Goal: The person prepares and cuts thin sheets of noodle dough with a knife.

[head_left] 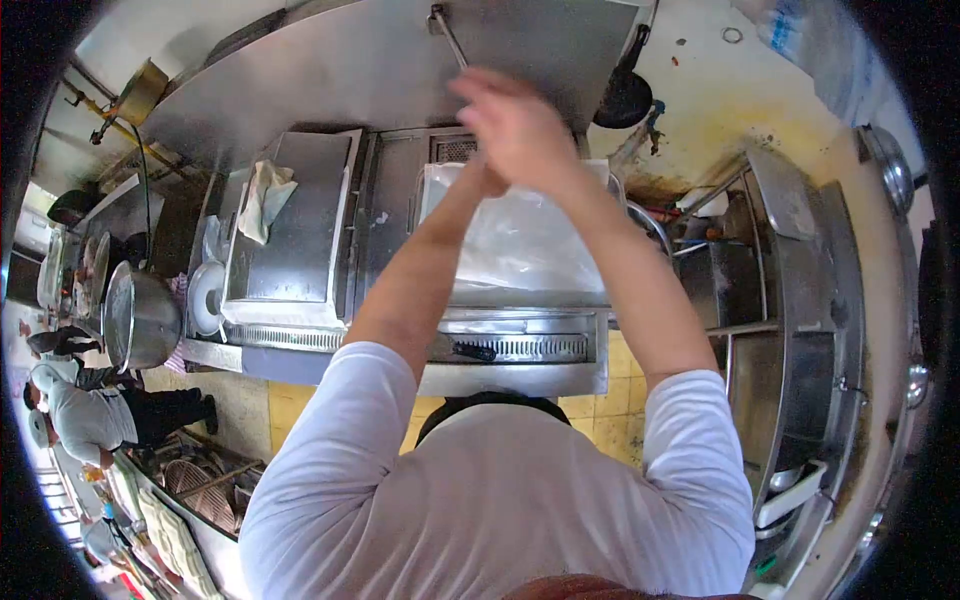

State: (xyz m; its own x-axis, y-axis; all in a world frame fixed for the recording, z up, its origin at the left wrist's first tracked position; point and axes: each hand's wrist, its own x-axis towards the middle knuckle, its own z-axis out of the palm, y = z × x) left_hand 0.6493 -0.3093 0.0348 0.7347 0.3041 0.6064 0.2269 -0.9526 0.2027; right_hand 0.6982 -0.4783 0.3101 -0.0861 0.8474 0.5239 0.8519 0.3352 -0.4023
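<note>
While the two hands (pixel 510 130) meet, blurred, above one plastic sheet (pixel 520 245), one cloth (pixel 262 200) lies nearby.

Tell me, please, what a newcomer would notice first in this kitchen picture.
First, the person's blurred right hand crossing over the left hand at the top centre, above a clear plastic sheet lying on a steel counter. On the left, a white cloth lies on a flat steel cover, and a big steel pot stands further left.

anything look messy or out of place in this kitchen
A crumpled cloth lies loose on the steel lid at left, and the wall at right bears yellow-brown stains. Nothing looks spilled.
</note>
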